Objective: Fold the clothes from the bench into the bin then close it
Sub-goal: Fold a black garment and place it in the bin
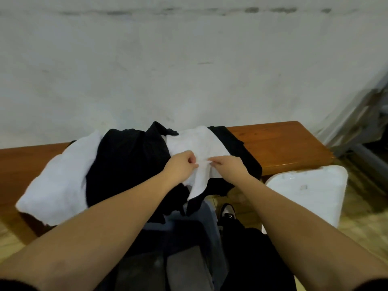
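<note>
A heap of clothes lies on the brown wooden bench. On top in the middle is a small white garment. My left hand and my right hand both pinch its near edge, fingertips almost touching. Black clothes lie under it and hang over the bench's front edge. A larger white garment is spread at the left. Below the bench, between my arms, stands a dark blue-grey bin, open, with dark contents I cannot make out.
A white lid-like plastic piece leans at the right, below the bench's end. A pale wall rises behind the bench. My shoe stands on the floor beside the bin. Grey metal framing stands at the far right.
</note>
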Demonstrator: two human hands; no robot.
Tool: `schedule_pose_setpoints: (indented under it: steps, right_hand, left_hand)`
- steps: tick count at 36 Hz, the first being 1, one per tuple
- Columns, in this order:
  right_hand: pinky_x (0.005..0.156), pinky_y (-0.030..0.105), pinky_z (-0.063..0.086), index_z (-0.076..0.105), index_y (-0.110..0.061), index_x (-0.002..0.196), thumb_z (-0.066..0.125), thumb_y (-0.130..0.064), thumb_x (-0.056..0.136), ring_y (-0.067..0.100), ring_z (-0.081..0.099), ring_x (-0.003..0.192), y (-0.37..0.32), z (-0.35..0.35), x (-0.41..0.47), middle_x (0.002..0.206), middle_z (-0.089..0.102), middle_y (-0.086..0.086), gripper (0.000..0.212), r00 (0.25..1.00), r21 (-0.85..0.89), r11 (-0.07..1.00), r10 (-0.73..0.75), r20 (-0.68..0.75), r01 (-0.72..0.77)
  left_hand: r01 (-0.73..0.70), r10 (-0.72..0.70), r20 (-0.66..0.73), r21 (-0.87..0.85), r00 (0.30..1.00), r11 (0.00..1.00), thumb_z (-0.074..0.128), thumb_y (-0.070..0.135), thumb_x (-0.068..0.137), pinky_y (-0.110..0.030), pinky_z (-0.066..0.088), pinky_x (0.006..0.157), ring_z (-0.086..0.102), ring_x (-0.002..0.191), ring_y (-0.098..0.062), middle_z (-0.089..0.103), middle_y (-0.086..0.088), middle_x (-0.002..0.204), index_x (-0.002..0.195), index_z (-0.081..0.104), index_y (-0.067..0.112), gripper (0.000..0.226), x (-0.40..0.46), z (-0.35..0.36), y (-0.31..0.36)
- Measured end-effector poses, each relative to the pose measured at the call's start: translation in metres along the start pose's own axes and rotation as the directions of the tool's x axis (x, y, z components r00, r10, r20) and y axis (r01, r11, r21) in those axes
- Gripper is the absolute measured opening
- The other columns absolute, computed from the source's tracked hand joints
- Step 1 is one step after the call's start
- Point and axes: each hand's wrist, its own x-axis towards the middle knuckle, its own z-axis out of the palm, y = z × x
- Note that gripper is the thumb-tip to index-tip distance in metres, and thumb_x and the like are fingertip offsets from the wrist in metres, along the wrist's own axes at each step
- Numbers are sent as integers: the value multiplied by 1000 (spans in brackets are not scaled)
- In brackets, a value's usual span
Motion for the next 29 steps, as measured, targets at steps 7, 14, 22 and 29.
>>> schedule_pose_setpoints:
  steps: [7, 14, 22, 29]
  right_hand:
    - [99, 35, 44, 61, -34, 133, 40, -36, 104, 20, 60, 114, -18, -23, -4, 135, 62, -5, 35, 997, 9, 998, 60, 55, -60]
    - [85, 27, 46, 67, -23, 121, 41, -21, 100, 20, 61, 108, -53, -11, 0, 119, 67, -5, 33, 993, 169, 984, 37, 109, -55]
    - [96, 34, 43, 65, -7, 119, 50, -41, 100, 26, 61, 109, -115, 11, 1, 118, 67, 10, 42, 964, 415, 909, -64, 259, -51]
    - [107, 46, 45, 62, -12, 126, 50, -27, 93, 33, 62, 116, -144, -7, 12, 123, 67, 16, 38, 944, 931, 220, -96, 316, -290]
  left_hand:
    - [-50, 54, -14, 212, 998, 976, 58, 25, 93, -33, 47, 80, 57, 98, -22, 62, 0, 97, 91, 62, 19, 8, 7, -26, 0]
    - [311, -219, -275, 356, 936, 881, 58, 35, 94, -46, 43, 92, 44, 120, -35, 43, -14, 130, 128, 41, 8, 47, -8, -37, -48]
    - [274, -271, -120, 7, 955, 962, 60, 22, 95, -32, 46, 78, 59, 88, -22, 65, -7, 97, 97, 61, 8, 14, -5, -69, -59]
    - [189, -208, 72, -755, 976, 628, 65, 16, 92, -25, 37, 64, 50, 68, -13, 57, 3, 74, 80, 59, 19, 14, -20, -95, -28]
